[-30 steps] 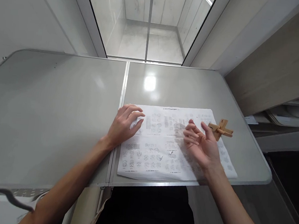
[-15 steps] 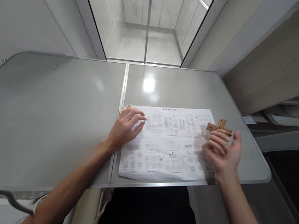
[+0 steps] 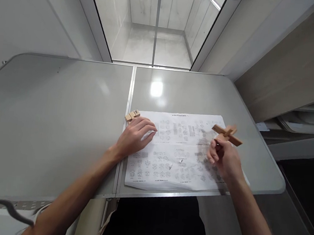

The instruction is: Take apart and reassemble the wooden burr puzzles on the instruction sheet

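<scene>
My right hand is closed on a cross of interlocked wooden pieces, held up above the sheet's right side. Its arms stick out past my fingers, and one is smeared by motion. My left hand rests at the left edge of a printed paper sheet, fingers curved and apart from the thumb, with nothing seen in it. Just beyond its knuckles lies a pale notched wooden piece with dark markings, partly hidden by the hand. Small puzzle-like diagrams cover the sheet.
The grey folding table has a metal seam running to the left of the paper. A glass door stands behind its far edge. At the right is a shelf holding flat items.
My right hand has turned from palm up to knuckles up and shifted slightly left, tilting the wooden cross with it. My left hand has moved slightly right, uncovering more of the wooden piece.
</scene>
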### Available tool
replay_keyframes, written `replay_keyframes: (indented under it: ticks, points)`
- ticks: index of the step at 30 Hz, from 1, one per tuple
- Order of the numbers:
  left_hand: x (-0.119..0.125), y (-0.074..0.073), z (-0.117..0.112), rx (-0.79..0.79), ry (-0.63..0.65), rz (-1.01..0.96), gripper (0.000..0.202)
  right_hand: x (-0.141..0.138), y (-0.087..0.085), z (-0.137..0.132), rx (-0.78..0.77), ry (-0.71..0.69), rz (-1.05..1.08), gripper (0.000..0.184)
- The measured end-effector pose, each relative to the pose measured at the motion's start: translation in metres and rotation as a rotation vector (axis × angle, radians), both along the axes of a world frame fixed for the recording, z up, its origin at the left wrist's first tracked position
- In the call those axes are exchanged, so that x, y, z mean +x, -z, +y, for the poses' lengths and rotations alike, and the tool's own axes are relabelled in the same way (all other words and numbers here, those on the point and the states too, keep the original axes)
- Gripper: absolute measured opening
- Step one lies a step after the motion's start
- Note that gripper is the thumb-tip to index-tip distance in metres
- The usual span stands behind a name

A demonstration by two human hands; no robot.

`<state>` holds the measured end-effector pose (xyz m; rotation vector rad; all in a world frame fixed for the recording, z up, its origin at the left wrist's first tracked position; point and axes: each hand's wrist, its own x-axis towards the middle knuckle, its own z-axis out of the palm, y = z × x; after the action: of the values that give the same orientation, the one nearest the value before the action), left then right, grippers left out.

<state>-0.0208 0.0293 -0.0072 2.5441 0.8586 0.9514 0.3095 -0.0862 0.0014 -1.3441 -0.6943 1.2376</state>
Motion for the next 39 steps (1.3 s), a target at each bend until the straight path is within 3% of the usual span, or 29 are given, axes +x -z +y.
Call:
replay_keyframes:
  ticks: [4,7,10,14,20,24,31,35,39]
  points:
    - [0.002,-0.006,-0.006,-0.138,0.04,-0.08,0.013,-0.03,-0.01,-0.001,-0.012,-0.395,-0.234,0.044]
    - [0.004,-0.009,-0.01,-0.284,0.114,-0.149,0.046,-0.047,-0.019,0.007,0.056,-0.692,-0.304,0.052]
    - [0.006,-0.005,-0.013,-0.401,0.192,-0.183,0.079,-0.058,-0.019,0.024,0.066,-0.886,-0.213,0.049]
    - [0.008,0.002,-0.014,-0.463,0.27,-0.231,0.108,-0.065,-0.004,0.054,0.027,-1.071,0.011,0.041]
    - [0.006,0.001,-0.013,-0.604,0.378,-0.254,0.113,-0.064,0.013,0.078,-0.019,-1.297,0.249,0.038]
    - [0.006,-0.004,-0.012,-0.665,0.365,-0.229,0.105,-0.06,0.018,0.081,0.018,-1.319,0.35,0.044]
    - [0.01,-0.006,-0.008,-0.683,0.298,-0.23,0.102,-0.066,0.015,0.081,0.119,-1.251,0.316,0.054]
    - [0.012,-0.005,-0.007,-0.571,0.224,-0.226,0.099,-0.072,0.01,0.079,0.192,-1.066,0.163,0.055]
    - [0.013,-0.001,-0.009,-0.529,0.111,-0.207,0.094,-0.074,0.006,0.078,0.258,-0.812,-0.169,0.053]
